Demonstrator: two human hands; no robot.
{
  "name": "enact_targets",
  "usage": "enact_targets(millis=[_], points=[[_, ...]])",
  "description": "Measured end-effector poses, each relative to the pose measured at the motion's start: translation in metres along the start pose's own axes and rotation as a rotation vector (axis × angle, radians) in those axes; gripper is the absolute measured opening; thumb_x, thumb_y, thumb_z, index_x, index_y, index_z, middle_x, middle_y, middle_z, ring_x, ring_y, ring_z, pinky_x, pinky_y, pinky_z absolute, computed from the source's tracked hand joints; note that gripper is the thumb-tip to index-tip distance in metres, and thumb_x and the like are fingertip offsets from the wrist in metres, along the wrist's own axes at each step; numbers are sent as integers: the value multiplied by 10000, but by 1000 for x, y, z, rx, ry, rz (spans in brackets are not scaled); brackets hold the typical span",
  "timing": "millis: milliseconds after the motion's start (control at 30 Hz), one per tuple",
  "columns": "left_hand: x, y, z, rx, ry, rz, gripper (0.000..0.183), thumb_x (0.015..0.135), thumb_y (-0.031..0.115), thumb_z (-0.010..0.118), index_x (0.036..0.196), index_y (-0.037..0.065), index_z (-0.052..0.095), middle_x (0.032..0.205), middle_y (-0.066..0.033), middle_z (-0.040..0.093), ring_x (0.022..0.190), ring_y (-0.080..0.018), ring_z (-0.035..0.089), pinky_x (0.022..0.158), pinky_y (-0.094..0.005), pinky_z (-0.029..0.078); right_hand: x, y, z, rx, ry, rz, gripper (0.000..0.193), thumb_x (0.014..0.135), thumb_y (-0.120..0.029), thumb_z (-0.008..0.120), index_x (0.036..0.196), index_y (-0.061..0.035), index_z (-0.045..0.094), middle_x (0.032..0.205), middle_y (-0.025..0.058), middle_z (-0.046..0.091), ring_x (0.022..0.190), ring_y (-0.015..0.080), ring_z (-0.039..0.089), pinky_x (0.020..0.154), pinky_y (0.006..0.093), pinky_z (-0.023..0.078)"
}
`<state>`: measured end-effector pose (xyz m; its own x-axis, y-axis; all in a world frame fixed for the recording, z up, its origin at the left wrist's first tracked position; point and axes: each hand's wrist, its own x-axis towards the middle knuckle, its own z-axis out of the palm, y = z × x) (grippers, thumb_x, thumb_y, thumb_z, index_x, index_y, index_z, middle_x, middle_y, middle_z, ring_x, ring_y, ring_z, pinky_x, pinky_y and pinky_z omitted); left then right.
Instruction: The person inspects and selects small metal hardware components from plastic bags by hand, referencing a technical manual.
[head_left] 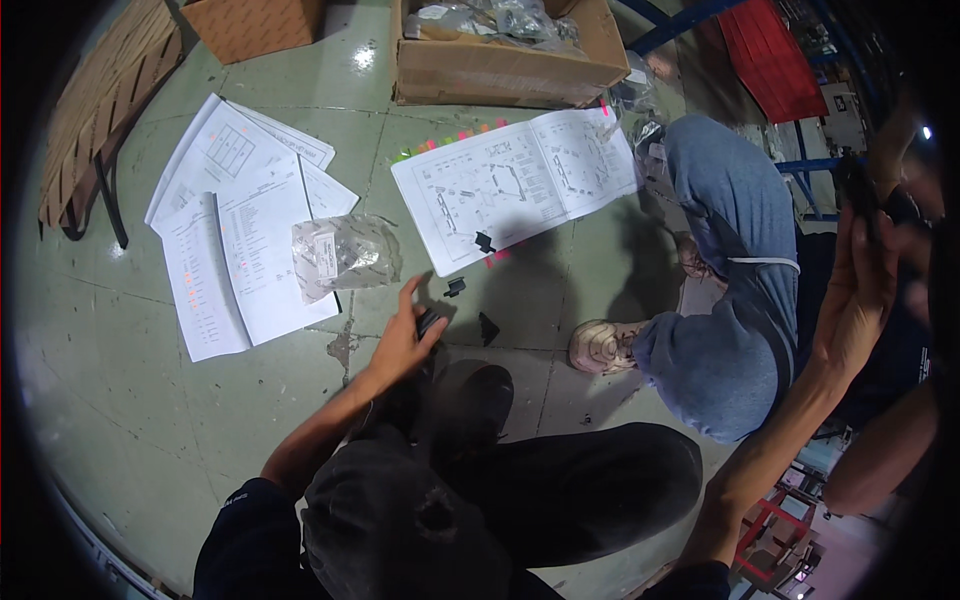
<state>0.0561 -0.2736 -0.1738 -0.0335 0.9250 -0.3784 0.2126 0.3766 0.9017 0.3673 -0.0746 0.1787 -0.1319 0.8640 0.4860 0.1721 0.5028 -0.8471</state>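
My left hand is low over the floor by my shoe, a small black part between its thumb and curled fingers, the index finger reaching forward. Beside it on the floor lie a small black clip-like piece and a black triangular piece. A third small black piece rests on the lower edge of an open booklet of drawings. Far out to the right, my right hand is raised, its fingers against a dark object whose kind I cannot make out in the shadow.
Printed sheets lie at left, partly under a clear plastic bag. A cardboard box of bagged parts stands at the back, another box left of it. A person in grey trousers crouches at right, close to my arm.
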Motion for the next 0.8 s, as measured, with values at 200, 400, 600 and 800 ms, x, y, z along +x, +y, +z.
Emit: enact_targets(millis=[200, 400, 600, 800], points=[[90, 45, -2, 270, -206, 126, 774, 845, 220, 573, 1442, 3, 132, 858, -302, 633, 789, -482, 607, 740, -507, 475, 45, -78, 44, -948, -943, 406, 497, 945, -58, 468, 1419, -24, 323, 1127, 59, 554, 940, 123, 612, 808, 220, 551], [149, 44, 12, 599, -193, 72, 878, 797, 302, 568, 1422, -106, 106, 894, -336, 625, 836, -486, 618, 812, -492, 495, 21, -81, 76, -1871, -1059, -715, 456, 811, -50, 608, 1256, -6, 517, 1095, 59, 582, 1018, 141, 599, 825, 214, 538], [148, 36, 11, 620, -239, 51, 916, 790, 298, 601, 1450, -75, 86, 903, -348, 622, 891, -490, 610, 849, -492, 474, -13, -63, 128, -1444, -614, -682, 214, 756, 6, 665, 969, 1, 641, 1308, 84, 539, 1146, 194, 575, 878, 276, 543], [146, 28, 8, 540, -198, 40, 955, 791, 319, 584, 1429, -124, 28, 905, -344, 623, 878, -476, 621, 841, -487, 484, -4, -53, 167, -766, -515, -494, 291, 866, -72, 613, 1150, -23, 572, 1300, 107, 537, 1084, 220, 598, 862, 311, 550]])
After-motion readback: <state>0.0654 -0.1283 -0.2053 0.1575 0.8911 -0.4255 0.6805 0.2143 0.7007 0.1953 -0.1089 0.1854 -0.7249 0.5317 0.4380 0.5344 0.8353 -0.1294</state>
